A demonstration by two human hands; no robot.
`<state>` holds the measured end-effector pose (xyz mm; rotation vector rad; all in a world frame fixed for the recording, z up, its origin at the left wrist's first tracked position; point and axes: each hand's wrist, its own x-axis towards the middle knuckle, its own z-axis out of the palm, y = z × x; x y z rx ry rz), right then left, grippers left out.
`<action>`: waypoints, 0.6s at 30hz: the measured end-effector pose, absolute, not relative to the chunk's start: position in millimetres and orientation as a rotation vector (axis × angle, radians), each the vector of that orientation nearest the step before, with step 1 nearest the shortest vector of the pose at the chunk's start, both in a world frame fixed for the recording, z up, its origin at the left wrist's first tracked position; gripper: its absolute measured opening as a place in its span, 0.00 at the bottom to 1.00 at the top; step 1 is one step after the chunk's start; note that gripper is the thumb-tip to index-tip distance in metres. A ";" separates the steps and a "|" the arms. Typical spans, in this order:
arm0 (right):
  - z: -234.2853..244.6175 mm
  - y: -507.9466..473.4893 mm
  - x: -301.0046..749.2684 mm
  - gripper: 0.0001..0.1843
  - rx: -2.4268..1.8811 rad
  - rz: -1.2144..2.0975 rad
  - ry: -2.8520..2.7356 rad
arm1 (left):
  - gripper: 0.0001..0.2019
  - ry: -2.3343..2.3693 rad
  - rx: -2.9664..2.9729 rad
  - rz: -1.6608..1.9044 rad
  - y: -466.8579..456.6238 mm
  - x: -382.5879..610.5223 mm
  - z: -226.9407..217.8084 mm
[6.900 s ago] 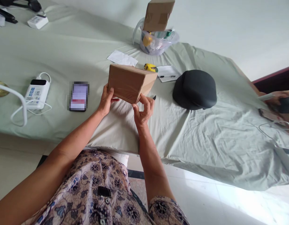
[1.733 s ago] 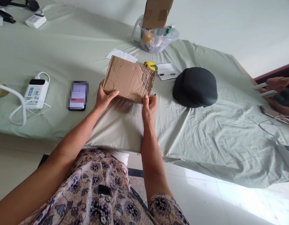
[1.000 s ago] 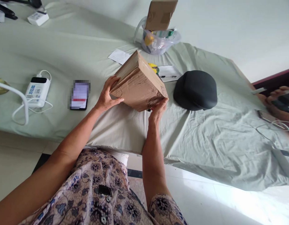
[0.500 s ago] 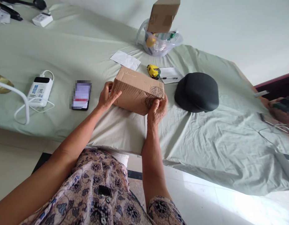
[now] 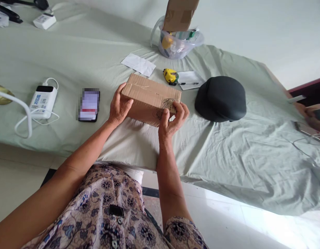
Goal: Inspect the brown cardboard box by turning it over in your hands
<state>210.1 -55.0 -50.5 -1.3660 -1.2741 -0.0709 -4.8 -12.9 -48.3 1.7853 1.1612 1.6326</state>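
Note:
A brown cardboard box with dark scribbles near its right corner lies low over the pale green sheet in front of me. My left hand wraps the box's left end, fingers over the top edge. My right hand grips the near right corner, thumb and fingers curled on it. Behind the box lie a yellow tape measure, a white paper slip and a notepad with a pen.
A black cap-shaped case sits right of the box. A phone and a white power bank with cable lie left. A clear tub with another cardboard box stands behind. Another person's hand shows at the right edge.
I have turned the box over several times between my hands and lowered it flat toward the sheet. My right hand shifted to its near right corner.

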 end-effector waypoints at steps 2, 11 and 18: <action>-49.6 -57.2 205.7 0.35 -1.403 -0.089 -1.260 | 0.43 1.194 1.767 1.654 -15.5 -3.6 -46.4; -50.6 -61.5 193.9 0.41 -1.454 -0.094 -1.283 | 0.48 1.299 1.763 1.742 -26.4 4.3 -44.9; -49.8 -63.9 196.2 0.31 -1.316 -0.155 -1.316 | 0.42 1.304 1.758 1.764 -17.0 -2.3 -45.7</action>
